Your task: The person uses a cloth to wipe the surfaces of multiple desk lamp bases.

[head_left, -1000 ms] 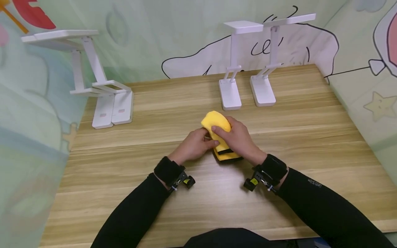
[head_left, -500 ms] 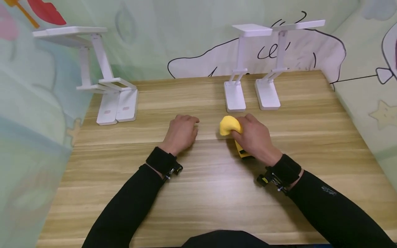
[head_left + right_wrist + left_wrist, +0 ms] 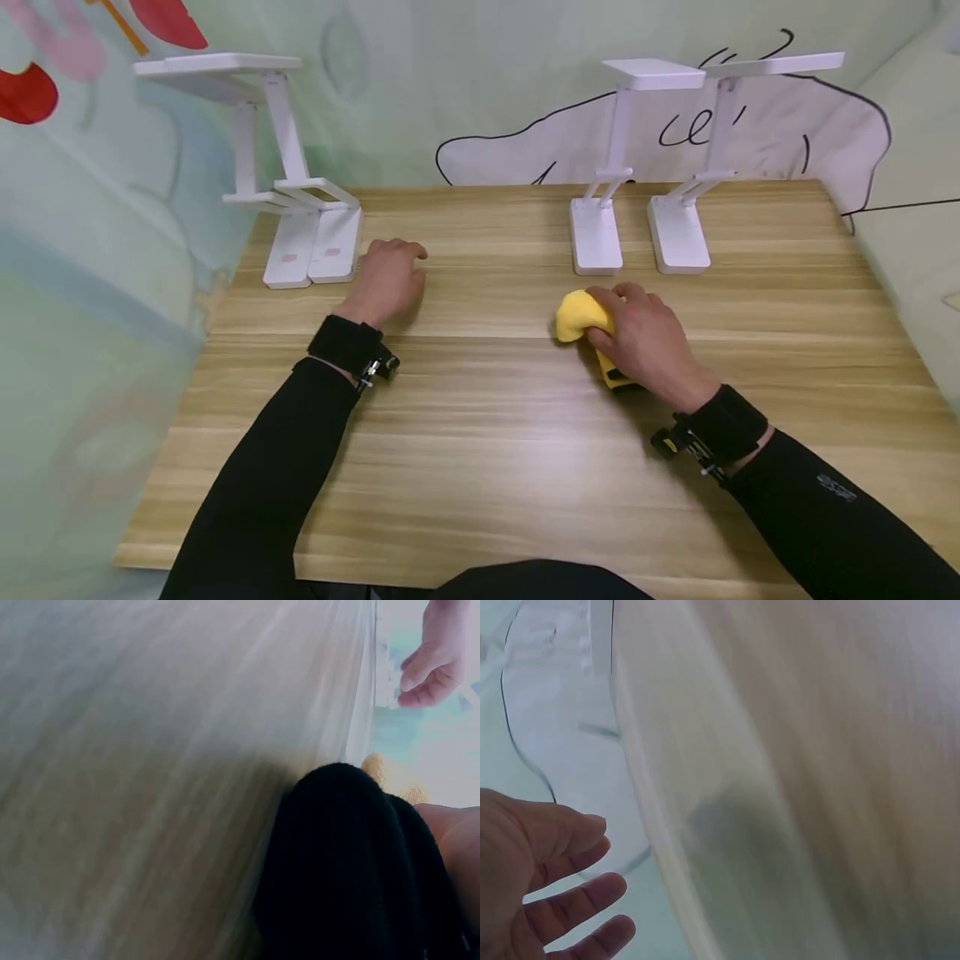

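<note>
The left grip (image 3: 388,282) has released the yellow cloth (image 3: 581,315) and moved beside the left lamps (image 3: 336,246), loose, holding nothing. The cloth thus depends on the right grip (image 3: 648,337) alone, clamped around it, before the right lamps (image 3: 596,237); bench (image 3: 480,483) contact unclear.

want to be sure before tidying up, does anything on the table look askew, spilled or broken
Nothing stands out: no spill or damage shows. All four lamps are standing, and the cloth is bunched where the right hand grips it.
</note>
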{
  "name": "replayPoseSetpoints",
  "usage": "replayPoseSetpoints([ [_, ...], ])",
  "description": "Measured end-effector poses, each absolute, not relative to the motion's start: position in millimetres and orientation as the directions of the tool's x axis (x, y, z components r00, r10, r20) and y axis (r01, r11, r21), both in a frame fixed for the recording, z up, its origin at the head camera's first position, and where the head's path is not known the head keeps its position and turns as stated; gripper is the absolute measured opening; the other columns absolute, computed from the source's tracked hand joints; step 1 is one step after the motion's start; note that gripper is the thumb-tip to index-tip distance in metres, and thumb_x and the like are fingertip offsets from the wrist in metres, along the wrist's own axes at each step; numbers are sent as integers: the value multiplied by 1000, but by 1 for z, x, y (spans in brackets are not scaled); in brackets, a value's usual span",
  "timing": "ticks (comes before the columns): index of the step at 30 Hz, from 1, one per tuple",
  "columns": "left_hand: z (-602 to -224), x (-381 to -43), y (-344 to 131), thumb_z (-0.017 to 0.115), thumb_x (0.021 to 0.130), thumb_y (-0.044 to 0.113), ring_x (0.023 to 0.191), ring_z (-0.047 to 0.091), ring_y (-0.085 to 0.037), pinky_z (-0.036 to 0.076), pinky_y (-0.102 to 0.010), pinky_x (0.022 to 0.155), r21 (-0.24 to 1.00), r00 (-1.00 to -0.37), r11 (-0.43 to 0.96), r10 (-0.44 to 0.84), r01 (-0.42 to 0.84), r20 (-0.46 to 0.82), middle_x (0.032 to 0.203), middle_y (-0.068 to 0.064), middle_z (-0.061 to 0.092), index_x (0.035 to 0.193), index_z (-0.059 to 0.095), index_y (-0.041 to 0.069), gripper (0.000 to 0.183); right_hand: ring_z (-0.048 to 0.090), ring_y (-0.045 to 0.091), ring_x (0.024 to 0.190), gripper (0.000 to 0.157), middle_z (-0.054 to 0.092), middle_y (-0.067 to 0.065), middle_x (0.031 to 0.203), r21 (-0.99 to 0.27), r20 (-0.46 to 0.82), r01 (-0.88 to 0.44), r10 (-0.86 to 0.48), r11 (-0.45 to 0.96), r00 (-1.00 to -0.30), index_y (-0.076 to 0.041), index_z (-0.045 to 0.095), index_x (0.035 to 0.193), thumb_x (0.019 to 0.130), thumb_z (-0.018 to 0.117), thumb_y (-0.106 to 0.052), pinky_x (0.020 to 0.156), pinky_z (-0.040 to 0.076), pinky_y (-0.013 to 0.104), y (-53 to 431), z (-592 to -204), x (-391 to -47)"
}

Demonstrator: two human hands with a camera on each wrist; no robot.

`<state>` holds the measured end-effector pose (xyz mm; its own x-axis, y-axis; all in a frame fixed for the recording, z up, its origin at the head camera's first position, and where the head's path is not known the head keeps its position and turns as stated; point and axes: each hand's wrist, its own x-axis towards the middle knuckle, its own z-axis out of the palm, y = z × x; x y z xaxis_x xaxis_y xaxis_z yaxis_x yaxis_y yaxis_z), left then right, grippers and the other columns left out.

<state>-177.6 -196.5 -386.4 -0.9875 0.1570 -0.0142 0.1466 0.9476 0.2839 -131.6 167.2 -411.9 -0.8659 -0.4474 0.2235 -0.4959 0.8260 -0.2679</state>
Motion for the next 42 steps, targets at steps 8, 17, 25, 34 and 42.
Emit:
replayPoseSetpoints([
  [8,-378,-185,-248,50,94,20,118,44,-46,44,-60,88,287,-999,958,21,13,-25,134,-20,55,130,57,7,39,60,34,77,60,59,26,109,-259,182,-457,-422,851,-888,-4,45,135,83,69,-21,58,51,53,168,-414,-136],
  [17,-386,-189,-270,54,93,24,127,37,-47,40,-62,96,268,-999,963,-26,-35,-37,142,-23,46,140,46,3,53,56,30,71,56,58,24,103,-258,193,-495,-457,830,-868,-4,48,132,83,69,-21,54,51,49,171,-417,-141],
  [25,-389,-192,-277,52,94,24,126,36,-49,39,-65,94,243,-997,969,-23,-40,-73,141,-25,46,140,45,1,52,55,29,67,52,58,22,103,-254,173,-487,-457,835,-873,-5,50,130,83,68,-21,52,50,47,171,-418,-143],
  [34,-398,-188,-279,53,94,22,126,35,-49,37,-61,100,246,-993,968,-9,-38,-119,139,-29,40,138,39,-7,55,53,27,67,50,57,21,101,-264,149,-485,-462,834,-874,-5,51,129,84,66,-21,52,50,46,173,-417,-141],
  [42,-403,-188,-280,55,92,27,127,32,-48,28,-54,108,228,-995,972,-29,-49,-92,136,-32,39,140,34,-11,64,55,28,70,51,59,21,101,-260,166,-494,-465,830,-870,-7,52,129,83,67,-22,52,50,47,173,-416,-142],
])
